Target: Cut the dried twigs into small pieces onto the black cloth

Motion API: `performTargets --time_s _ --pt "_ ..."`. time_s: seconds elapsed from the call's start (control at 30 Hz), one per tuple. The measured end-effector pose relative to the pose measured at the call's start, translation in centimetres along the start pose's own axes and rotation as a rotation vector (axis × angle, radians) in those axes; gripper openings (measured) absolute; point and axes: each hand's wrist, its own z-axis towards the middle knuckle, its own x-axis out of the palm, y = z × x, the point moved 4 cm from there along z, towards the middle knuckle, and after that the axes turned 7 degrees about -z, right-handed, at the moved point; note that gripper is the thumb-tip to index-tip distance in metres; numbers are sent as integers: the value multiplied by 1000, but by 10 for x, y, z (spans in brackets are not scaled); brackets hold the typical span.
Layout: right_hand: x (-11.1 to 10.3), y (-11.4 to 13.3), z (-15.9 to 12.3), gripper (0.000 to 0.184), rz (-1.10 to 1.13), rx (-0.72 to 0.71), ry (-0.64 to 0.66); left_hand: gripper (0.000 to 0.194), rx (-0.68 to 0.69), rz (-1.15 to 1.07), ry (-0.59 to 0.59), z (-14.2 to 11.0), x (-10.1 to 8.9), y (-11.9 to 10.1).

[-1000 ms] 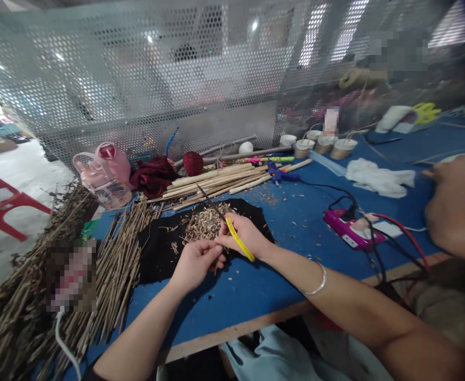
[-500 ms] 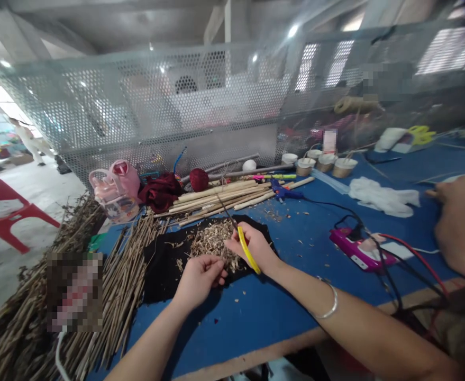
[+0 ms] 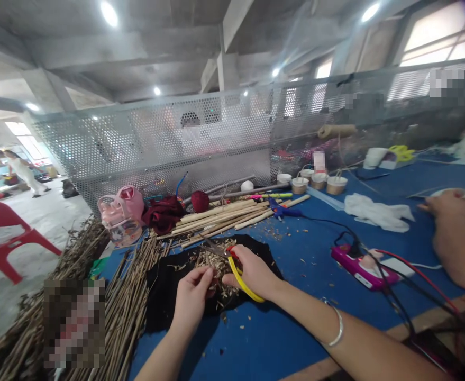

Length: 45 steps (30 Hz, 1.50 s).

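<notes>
My right hand (image 3: 254, 272) holds a pair of scissors (image 3: 242, 283) by its yellow and red handles. The blades are apart and point to the upper left, over a heap of small pale plant chips (image 3: 226, 267). Just left of the heap, my left hand (image 3: 192, 296) is closed with thumb and forefinger pinched together. Whatever sits in that pinch is too small to make out. Under the chips lies a black cloth (image 3: 163, 301) on the blue table (image 3: 264, 333). A silver bangle circles my right wrist.
Dry stalks (image 3: 127, 312) pile up at left. Behind the cloth lie peeled sticks (image 3: 216, 214) and a blue glue gun (image 3: 282, 208). A purple power strip (image 3: 361, 264) with cables and white gloves (image 3: 377, 211) are at right. Another person's hand (image 3: 450, 203) works at the far right.
The view has tilted up. The scissors' blades have swung left and now show apart, and my left hand has come closer to the scissors, still pinched.
</notes>
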Motion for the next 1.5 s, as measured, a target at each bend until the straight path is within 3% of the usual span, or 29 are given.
performTargets --time_s 0.27,0.73,0.87,1.07,1.5 --pt "5 5 -4 60 7 -98 109 37 27 32 34 -4 5 -1" --pt "4 4 -7 69 25 -94 86 33 42 119 85 -9 12 2" --pt "3 5 -6 62 -1 -92 66 33 72 177 70 -9 9 2" --pt "5 -3 -5 53 -45 14 141 32 170 309 11 -7 2 0" --pt "7 -8 -1 44 -82 80 174 36 72 188 -27 -6 1 -2"
